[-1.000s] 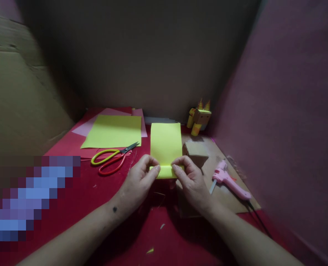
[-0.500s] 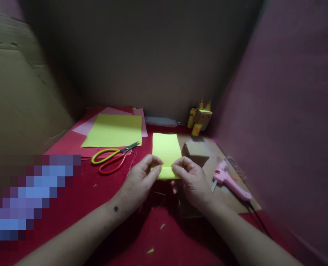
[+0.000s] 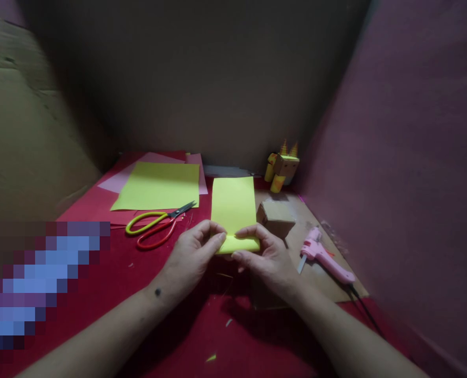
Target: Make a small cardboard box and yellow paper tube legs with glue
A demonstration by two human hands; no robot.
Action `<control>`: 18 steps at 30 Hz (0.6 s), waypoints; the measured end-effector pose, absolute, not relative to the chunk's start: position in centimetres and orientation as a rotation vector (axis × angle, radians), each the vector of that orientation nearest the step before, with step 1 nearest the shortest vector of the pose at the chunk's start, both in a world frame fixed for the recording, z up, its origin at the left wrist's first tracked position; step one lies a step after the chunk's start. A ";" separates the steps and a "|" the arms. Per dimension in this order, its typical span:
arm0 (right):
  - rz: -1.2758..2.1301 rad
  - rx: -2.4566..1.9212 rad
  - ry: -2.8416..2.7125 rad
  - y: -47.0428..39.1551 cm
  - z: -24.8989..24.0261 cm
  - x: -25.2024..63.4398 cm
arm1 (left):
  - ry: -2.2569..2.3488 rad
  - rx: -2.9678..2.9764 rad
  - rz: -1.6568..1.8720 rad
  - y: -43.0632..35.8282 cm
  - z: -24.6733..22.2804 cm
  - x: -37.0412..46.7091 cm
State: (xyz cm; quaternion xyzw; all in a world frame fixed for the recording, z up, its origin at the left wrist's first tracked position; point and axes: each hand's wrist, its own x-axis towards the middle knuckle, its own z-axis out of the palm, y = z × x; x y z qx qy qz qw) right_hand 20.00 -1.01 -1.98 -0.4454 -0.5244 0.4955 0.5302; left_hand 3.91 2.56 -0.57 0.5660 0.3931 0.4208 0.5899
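A strip of yellow paper (image 3: 233,202) stands between my hands, its near end folded or rolled over toward me. My left hand (image 3: 197,249) pinches the left side of that fold between thumb and fingers. At the right side, my right hand (image 3: 262,257) grips the same fold, index finger on top and thumb along the lower edge. Just beyond my right hand a small cardboard box (image 3: 278,218) rests on a brown cardboard sheet (image 3: 292,202).
Scissors (image 3: 158,226) with yellow and red handles lie left. Behind them is a yellow sheet (image 3: 158,186) on red and pink paper. A pink glue gun (image 3: 323,254) with a black cord lies right. A cardboard animal figure (image 3: 284,165) stands at the back.
The yellow paper's far end now reaches higher in view. My right thumb has shifted from the top of the fold down to its lower edge. The left hand keeps its pinch.
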 end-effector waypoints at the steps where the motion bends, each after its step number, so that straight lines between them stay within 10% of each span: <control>1: 1.146 -1.090 -1.285 -1.0 -2.1 20.0 | 0.910 1.302 0.977 2.6 -0.6 3.9; 18: 1.193 -1.052 -1.208 -0.8 -2.3 20.0 | 0.855 1.273 0.799 2.5 0.0 3.5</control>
